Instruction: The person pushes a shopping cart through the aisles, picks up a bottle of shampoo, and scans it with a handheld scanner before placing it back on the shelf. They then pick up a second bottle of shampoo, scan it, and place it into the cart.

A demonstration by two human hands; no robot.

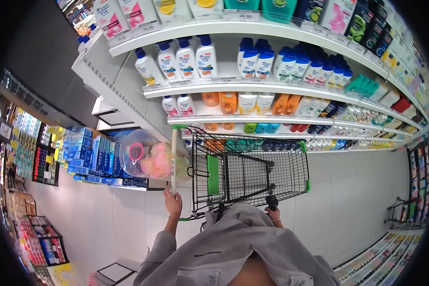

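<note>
A black wire shopping cart (252,167) with green corners stands in front of me, its basket showing bare wire. My left hand (173,202) is closed round the lower end of a pale stick (173,162), left of the cart. Beside the stick is a clear round balloon-like ball (150,155) with pink stuff inside and a pink ring. My right hand (273,214) is at the cart's near right side, next to a black knob-like part (271,201); its fingers are partly hidden, so its grip is unclear.
White shelves (214,83) of shampoo bottles (206,57) run across the front and curve right. Blue boxed goods (100,152) are stacked at the left. More shelving (386,257) stands at the lower right, and a black-framed stand (115,272) at the lower left.
</note>
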